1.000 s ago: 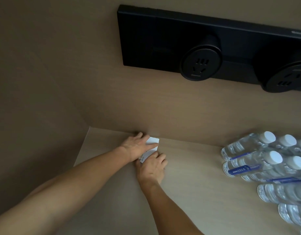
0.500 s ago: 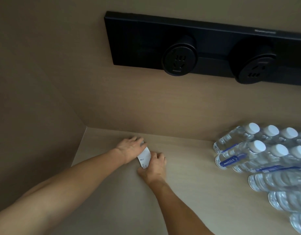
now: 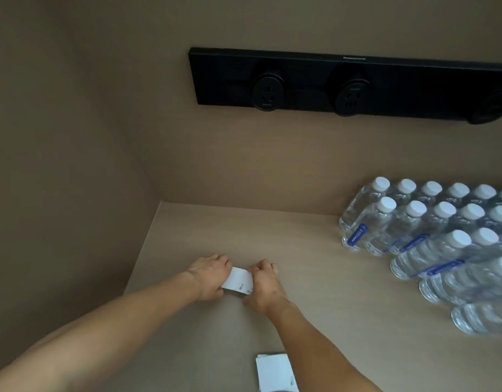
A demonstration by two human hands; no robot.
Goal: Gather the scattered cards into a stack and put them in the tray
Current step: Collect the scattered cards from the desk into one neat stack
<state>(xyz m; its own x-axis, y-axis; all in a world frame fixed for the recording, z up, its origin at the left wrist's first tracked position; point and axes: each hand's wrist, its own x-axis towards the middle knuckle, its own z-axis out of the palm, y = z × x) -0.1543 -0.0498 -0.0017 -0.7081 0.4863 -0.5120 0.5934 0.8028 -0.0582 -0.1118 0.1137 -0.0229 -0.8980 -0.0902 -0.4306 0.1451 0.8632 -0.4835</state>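
Head view: both hands meet over the pale wooden desk (image 3: 314, 267), well to the left of the shrink-wrapped pack of water bottles (image 3: 447, 244). The left hand (image 3: 208, 277) and the right hand (image 3: 262, 284) each close a grip on an opposite short end of a small stack of white cards (image 3: 238, 281), pinching it between them; the stack is tilted, its near long edge down by the desk, and small dark print shows near its lower right corner. A second pile of white cards (image 3: 275, 373) lies flat on the desk nearer the camera than the bottles and far to their left, just beside the right forearm, partly cut off by the frame's lower edge. Above the bottles, a black socket strip (image 3: 354, 83) with round outlets is fixed to the back wall.
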